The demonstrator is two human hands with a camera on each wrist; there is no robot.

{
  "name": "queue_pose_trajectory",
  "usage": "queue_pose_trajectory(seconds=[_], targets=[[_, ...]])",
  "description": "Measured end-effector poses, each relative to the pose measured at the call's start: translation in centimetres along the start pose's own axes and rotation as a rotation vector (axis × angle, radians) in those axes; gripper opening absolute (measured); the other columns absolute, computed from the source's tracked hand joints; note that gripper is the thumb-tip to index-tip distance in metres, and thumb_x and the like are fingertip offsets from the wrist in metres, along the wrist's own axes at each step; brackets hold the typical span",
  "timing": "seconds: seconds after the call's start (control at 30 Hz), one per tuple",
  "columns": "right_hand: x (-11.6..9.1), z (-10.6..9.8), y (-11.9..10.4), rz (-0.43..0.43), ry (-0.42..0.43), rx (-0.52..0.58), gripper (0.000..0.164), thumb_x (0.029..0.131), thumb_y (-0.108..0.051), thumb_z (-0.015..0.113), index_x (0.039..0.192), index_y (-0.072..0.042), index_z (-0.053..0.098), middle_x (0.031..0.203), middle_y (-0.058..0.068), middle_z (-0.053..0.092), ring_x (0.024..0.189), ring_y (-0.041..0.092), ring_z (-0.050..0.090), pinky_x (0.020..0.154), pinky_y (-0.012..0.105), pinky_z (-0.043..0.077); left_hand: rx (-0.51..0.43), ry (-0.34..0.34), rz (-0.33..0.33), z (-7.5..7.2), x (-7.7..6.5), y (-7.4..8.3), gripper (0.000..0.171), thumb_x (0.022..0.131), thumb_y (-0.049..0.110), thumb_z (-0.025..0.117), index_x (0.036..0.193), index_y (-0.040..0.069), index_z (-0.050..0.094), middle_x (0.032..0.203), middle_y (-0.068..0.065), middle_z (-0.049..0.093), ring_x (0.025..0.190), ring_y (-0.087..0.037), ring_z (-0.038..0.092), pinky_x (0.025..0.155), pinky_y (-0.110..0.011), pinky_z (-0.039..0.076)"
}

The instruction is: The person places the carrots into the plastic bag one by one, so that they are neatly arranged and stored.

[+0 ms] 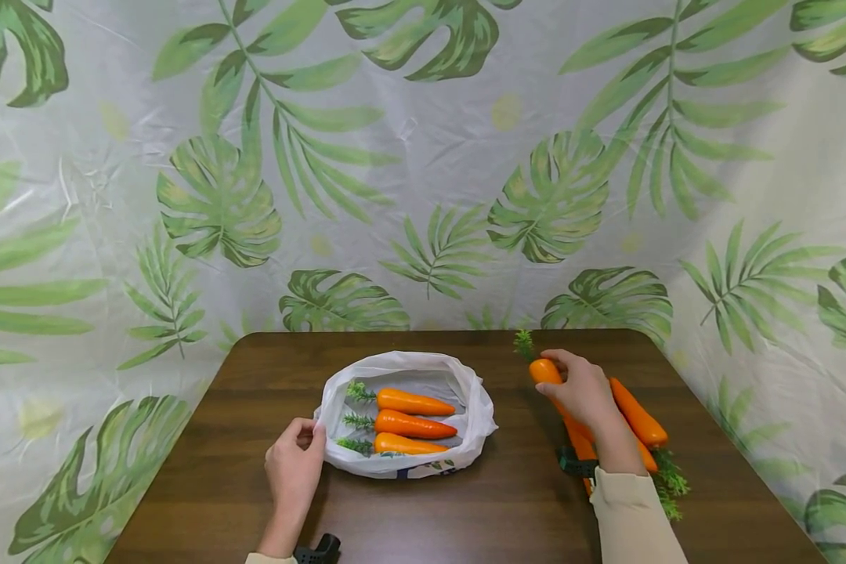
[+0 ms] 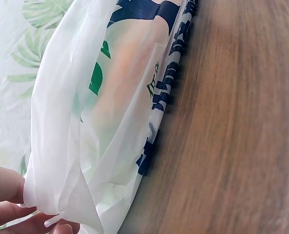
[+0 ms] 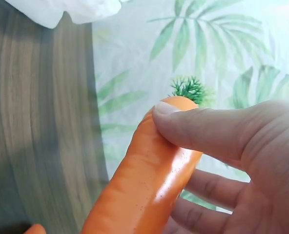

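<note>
Watching through the head view, I see the left hand (image 1: 294, 458) pinching the left rim of a white plastic bag (image 1: 481, 427); it sits open on the desk (image 1: 261, 388), three carrots (image 1: 414, 424) inside; to its right, the right hand (image 1: 581, 392) grips a held carrot (image 1: 546, 371) near its leafy end, with more carrots (image 1: 638, 413) beside that wrist; in the left wrist view, fingers (image 2: 10, 185) pinch the bag's edge; in the right wrist view, the thumb (image 3: 203, 129) presses across the held carrot, other fingers opposite.
</note>
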State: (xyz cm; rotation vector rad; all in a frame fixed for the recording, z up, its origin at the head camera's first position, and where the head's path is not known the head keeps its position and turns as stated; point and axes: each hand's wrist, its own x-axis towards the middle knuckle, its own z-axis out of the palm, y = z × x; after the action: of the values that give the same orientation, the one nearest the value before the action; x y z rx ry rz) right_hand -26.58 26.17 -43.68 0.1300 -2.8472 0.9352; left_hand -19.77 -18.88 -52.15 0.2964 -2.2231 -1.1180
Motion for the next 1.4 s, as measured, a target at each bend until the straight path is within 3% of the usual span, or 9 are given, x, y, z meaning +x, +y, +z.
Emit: queue_pose_trajectory(seconds=[0.4,0.77,1.13,1.4], targets=[[0.4,0.2,-2.2,-0.022,-0.002,-0.003,0.06,0.087,-0.025,0.08,0.141,-0.014,0.056,0.123,0.014,0.068,0.102,0.033,0.063,0.085,0.052,0.045,0.003,0.013,0.008,0.0,0.0,0.0,0.005,0.087,0.014,0.077,0.086,0.011,0.073,0.074,0.0,0.071,0.069,-0.019,0.067,0.066,-0.039,0.047],[1.1,1.0,-4.3,-0.085,0.0,0.001,0.058,0.086,-0.022,0.081,0.139,-0.015,0.059,0.122,0.009,0.069,0.097,0.029,0.064,0.083,0.049,0.048,0.0,0.02,0.021,0.0,-0.1,0.1,0.004,0.087,0.011,0.077,0.085,0.012,0.073,0.074,0.0,0.071,0.068,-0.018,0.067,0.065,-0.038,0.048],[2.4,2.0,-8.4,-0.169,0.002,-0.01,0.056,0.083,-0.021,0.082,0.136,-0.017,0.062,0.116,0.006,0.07,0.092,0.027,0.063,0.08,0.045,0.047,-0.001,0.02,0.007,-0.1,0.0,0.1,0.006,0.087,0.014,0.077,0.085,0.012,0.073,0.075,0.0,0.071,0.069,-0.018,0.067,0.065,-0.038,0.048],[3.3,2.7,-11.6,-0.206,-0.042,-0.014,0.056,0.084,-0.019,0.082,0.137,-0.018,0.062,0.119,0.006,0.069,0.094,0.026,0.063,0.081,0.045,0.049,-0.002,0.025,0.015,-0.1,0.2,-0.1,0.005,0.087,0.013,0.077,0.084,0.012,0.073,0.076,0.001,0.072,0.071,-0.016,0.068,0.066,-0.038,0.048]])
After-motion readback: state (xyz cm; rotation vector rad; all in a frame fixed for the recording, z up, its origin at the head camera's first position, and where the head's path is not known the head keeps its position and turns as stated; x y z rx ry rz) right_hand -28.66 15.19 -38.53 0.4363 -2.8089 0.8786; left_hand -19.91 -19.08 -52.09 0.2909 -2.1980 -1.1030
